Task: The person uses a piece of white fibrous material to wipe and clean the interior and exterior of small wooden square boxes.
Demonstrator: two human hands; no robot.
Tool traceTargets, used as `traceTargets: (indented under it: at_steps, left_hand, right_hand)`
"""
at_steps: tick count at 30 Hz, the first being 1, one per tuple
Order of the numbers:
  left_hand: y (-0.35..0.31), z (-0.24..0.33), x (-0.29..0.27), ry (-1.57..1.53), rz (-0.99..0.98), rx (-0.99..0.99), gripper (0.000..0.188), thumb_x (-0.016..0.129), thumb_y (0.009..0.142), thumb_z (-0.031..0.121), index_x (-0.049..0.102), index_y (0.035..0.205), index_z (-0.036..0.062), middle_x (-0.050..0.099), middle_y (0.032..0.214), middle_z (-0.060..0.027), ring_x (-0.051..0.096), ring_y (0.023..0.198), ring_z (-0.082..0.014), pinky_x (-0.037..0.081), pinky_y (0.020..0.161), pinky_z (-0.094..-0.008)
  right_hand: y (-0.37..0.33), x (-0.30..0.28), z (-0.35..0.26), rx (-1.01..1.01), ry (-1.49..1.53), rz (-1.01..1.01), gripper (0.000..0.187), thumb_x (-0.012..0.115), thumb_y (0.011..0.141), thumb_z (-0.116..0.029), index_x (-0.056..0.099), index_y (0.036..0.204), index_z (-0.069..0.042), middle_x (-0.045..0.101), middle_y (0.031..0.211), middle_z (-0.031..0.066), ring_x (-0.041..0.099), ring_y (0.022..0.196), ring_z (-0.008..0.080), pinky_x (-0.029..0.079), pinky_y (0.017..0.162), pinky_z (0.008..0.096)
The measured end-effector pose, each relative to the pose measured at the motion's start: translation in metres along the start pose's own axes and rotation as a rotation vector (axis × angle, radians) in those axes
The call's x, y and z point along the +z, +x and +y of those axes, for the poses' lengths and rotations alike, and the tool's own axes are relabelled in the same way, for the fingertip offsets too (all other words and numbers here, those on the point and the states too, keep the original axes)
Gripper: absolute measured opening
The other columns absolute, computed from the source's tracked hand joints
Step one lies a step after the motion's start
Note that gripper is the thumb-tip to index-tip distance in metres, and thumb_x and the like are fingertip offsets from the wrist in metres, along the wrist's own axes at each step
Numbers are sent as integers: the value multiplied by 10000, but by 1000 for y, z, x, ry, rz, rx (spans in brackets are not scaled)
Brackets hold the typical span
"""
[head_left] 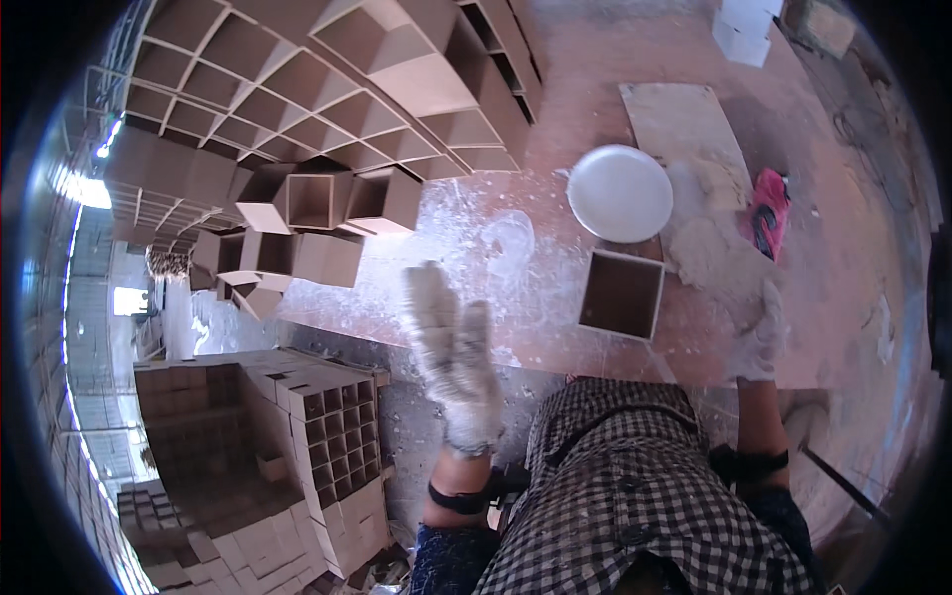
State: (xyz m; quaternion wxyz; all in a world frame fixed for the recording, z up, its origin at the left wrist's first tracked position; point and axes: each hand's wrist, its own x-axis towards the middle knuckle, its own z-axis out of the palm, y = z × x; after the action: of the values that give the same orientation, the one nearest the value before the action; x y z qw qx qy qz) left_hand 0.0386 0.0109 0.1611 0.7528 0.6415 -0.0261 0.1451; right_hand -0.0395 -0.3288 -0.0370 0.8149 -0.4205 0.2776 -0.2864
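My left hand [446, 347], in a whitish, stained work glove, hovers over the near edge of the reddish worktable [535, 327]. Its fingers are stretched out, and it holds nothing. My right hand [756, 332], also gloved, reaches over the table's right part. Motion smears it against a pale beige mass [709, 253], so its fingers and any hold cannot be made out. Between my hands stands a small open-topped brown cardboard box [622, 295]. Just beyond the box is a round white dish or lid [621, 193].
Stacked open cardboard boxes [367, 109] form a wall at the far left, with several loose boxes [317, 203] before it. A pale flat board [684, 119] and a pink-and-black item [769, 213] lie right. More boxes [337, 436] stand lower left; a white container [744, 35] is far right.
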Motion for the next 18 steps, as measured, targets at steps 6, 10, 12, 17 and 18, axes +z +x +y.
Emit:
traceTargets:
  at_steps: [6, 10, 12, 17, 18]
  left_hand:
    - [-1, -10, 0, 218, -61, -53, 631, 605, 872, 8, 324, 1434, 64, 414, 1416, -166, 355, 1344, -247, 325, 1089, -350]
    - [37, 5, -10, 955, -746, 603, 429, 592, 839, 182, 529, 1214, -15, 566, 1144, -214, 546, 1071, -341, 427, 917, -461]
    - [58, 30, 22, 1225, -1091, 757, 335, 593, 787, 183, 599, 1071, 5, 625, 982, -173, 609, 903, -289, 459, 808, -442]
    - [104, 88, 106, 1647, -1434, 108, 204, 601, 790, 235, 689, 855, 63, 666, 859, -210, 684, 805, -250, 547, 634, -398]
    - [107, 78, 117, 1627, -1417, 214, 209, 600, 792, 238, 688, 861, 62, 667, 862, -205, 683, 804, -253, 546, 635, -397]
  right_hand:
    - [-22, 17, -41, -2, -60, 61, 357, 472, 966, -229, 555, 1220, 9, 586, 1179, 105, 560, 1088, 206, 455, 947, 344]
    - [-6, -51, -10, -397, -853, -234, 445, 558, 904, -251, 516, 1264, 8, 568, 1226, 150, 544, 1121, 276, 433, 978, 396]
    - [-4, -74, -4, -478, -917, -155, 497, 577, 891, -269, 478, 1300, -3, 547, 1251, 157, 530, 1140, 286, 430, 986, 399]
    - [-18, 19, -33, 53, -85, -46, 521, 551, 920, -301, 424, 1353, -40, 507, 1280, 133, 497, 1179, 254, 439, 984, 365]
    - [-28, -7, -22, 48, -87, 2, 521, 551, 920, -301, 424, 1353, -40, 507, 1280, 133, 497, 1179, 254, 439, 984, 365]
